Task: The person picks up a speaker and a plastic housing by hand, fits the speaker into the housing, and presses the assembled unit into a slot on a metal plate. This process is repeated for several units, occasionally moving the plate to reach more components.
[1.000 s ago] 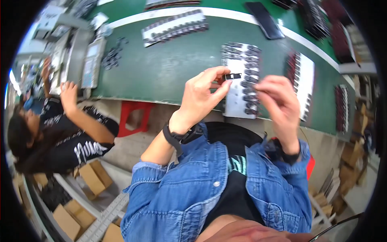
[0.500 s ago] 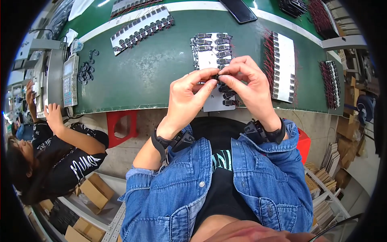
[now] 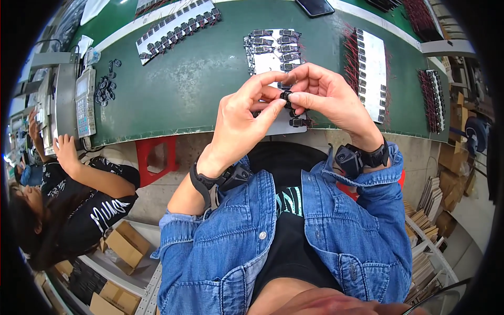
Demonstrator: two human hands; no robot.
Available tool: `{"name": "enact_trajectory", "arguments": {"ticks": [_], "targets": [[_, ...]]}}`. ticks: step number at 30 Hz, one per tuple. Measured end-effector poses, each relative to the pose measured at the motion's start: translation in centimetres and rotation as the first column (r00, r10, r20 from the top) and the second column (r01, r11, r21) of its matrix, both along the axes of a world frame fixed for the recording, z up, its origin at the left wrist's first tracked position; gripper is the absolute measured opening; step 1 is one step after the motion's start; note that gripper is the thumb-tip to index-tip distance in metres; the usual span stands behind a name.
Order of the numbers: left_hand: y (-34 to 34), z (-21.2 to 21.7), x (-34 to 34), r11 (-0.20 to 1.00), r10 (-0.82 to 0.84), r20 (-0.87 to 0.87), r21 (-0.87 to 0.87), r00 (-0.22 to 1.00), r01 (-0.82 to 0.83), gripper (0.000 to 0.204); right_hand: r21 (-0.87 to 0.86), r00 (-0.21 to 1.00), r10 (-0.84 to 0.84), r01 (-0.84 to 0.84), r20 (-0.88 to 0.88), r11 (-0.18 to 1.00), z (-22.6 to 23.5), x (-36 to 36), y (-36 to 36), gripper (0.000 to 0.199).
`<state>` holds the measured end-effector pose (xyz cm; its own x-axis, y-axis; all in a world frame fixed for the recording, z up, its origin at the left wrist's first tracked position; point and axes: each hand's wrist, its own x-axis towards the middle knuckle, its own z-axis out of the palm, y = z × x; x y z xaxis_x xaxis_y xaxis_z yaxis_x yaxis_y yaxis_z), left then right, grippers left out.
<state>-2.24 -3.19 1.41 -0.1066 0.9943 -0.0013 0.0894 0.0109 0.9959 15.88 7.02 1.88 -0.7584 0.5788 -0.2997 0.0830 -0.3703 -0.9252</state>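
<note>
Between the fingertips of both hands is a small black plastic part (image 3: 286,96), held above the near half of a white board (image 3: 265,63). My left hand (image 3: 242,116) pinches it from the left with thumb and forefinger. From the right, my right hand (image 3: 336,101) grips it with its thumb, fingers curled. Two columns of small black modules with dark screens (image 3: 289,48) lie on the board, some with thin red wires. The hands cover part of the near rows. Fine detail of the held part is too small to make out.
More boards with black modules lie at the far left (image 3: 152,38) and right (image 3: 374,68) of the green table (image 3: 184,89). Loose black parts (image 3: 105,93) sit near a keypad device (image 3: 84,105). A phone (image 3: 315,6) lies at the back. Another person (image 3: 84,184) works at left.
My hands have turned the black part a little, and more of it shows between the fingers. My right wrist has swung outward to the right. The whole view has shifted slightly.
</note>
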Motion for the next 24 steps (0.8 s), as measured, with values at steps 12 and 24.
{"name": "enact_trajectory", "arguments": {"ticks": [12, 24], "targets": [[-0.2, 1.4, -0.5, 0.996, -0.071, -0.031, -0.063, 0.997, 0.069, 0.038, -0.023, 0.995, 0.103, -0.103, 0.010, 0.994, 0.7, 0.2, -0.1, 0.018], [-0.7, 1.1, -1.1, 0.980, -0.057, 0.293, -0.167, 0.955, 0.110, 0.031, 0.275, 0.991, -0.021, -0.015, 0.130, 0.961, 1.4, 0.2, -2.9, 0.020]]}}
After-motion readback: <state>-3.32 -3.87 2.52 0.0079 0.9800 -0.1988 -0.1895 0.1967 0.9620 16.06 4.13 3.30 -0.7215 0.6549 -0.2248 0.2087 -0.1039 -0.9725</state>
